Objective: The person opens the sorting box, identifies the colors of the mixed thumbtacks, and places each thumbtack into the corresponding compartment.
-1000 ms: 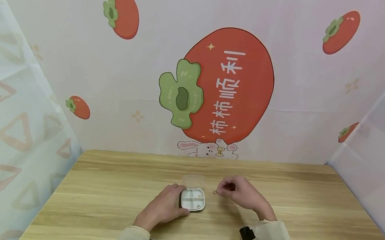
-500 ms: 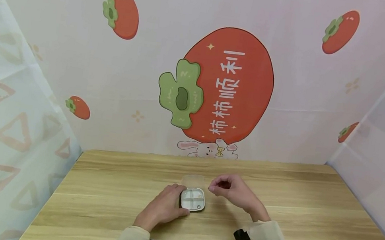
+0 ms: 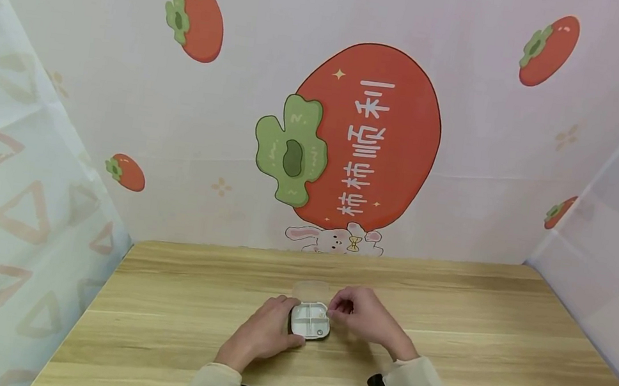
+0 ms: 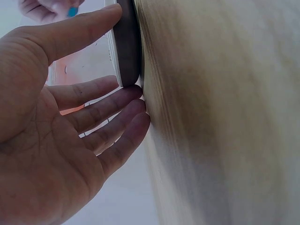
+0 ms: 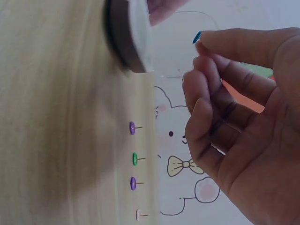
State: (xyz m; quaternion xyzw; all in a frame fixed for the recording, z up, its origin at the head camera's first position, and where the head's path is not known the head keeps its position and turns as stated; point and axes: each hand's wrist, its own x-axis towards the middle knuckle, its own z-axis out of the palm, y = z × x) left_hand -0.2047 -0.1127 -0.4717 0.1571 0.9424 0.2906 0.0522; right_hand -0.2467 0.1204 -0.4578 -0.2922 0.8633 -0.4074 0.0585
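A white pill box (image 3: 301,328) with several compartments lies on the table, its translucent lid (image 3: 310,291) swung back. My left hand (image 3: 263,330) grips its left side, thumb at the near corner and fingers at the far one. The left wrist view shows the box's dark underside (image 4: 127,44) between thumb and fingers. Small items sit in the right-hand compartments; a round one (image 3: 319,333) is in the near right. At the box's far right corner, my right hand (image 3: 365,316) pinches a blue thumbtack (image 5: 197,37) between thumb and forefinger, held above the table.
In the right wrist view, several loose thumbtacks, including a green one (image 5: 135,159) and a pink one (image 5: 138,214), rest points up on the wooden table (image 3: 165,330). A printed cloth wall (image 3: 226,112) stands along the back edge.
My right hand has moved left with the thumbtack, from beside the box to its far right corner. The left hand and the box have stayed put.
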